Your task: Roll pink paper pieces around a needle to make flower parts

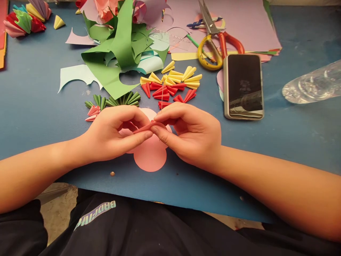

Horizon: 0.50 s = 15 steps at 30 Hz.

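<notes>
My left hand [114,133] is closed on one side of a small pink paper piece [149,126], thumb and fingers pinching it. My right hand [193,137] pinches the other side, and a thin needle-like rod [162,96] sticks up from its fingertips. The paper looks bent or folded between the two thumbs. Below the hands lie pink paper circles [150,158] on the blue table, partly covered by my fingers. Just beyond sit small rolled paper cones: green ones [124,99], red ones [161,93], yellow ones [189,73] and a few pink ones [93,112].
Green paper offcuts [106,65] and a white scrap [77,76] lie farther back. Scissors [210,35] rest on stacked coloured sheets [250,28]. At right are a phone [243,87] and a clear plastic bottle [311,83]. Multicoloured folded paper pieces [23,21] sit at back left.
</notes>
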Each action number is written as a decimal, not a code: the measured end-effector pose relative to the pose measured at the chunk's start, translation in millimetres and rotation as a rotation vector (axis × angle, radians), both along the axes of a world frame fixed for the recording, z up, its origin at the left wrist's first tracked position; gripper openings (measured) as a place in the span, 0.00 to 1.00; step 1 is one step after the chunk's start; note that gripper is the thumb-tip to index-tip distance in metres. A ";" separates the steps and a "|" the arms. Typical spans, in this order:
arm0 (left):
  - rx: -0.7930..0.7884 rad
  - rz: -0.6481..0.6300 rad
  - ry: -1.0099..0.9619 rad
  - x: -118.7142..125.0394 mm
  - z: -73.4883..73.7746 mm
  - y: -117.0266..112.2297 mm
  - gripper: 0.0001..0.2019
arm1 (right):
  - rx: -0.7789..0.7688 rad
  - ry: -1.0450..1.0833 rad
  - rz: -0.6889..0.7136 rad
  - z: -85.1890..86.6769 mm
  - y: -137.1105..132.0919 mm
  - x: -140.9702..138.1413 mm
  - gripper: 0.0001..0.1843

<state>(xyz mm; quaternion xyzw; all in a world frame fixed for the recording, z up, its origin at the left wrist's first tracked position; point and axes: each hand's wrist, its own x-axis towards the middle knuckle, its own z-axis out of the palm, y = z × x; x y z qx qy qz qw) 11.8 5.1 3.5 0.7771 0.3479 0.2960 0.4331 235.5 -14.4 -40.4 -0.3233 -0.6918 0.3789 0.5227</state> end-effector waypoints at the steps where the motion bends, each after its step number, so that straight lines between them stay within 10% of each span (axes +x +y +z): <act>1: -0.056 0.007 -0.011 0.9 -0.7 -1.1 0.09 | -0.016 -0.019 -0.007 0.6 -0.1 0.2 0.04; 9: -0.242 0.190 0.022 3.4 4.1 1.8 0.16 | -0.131 0.090 -0.209 6.3 0.9 -3.3 0.11; 15: -0.312 0.140 -0.067 0.0 0.0 5.6 0.16 | -0.402 0.257 -0.012 6.0 6.9 -1.9 0.21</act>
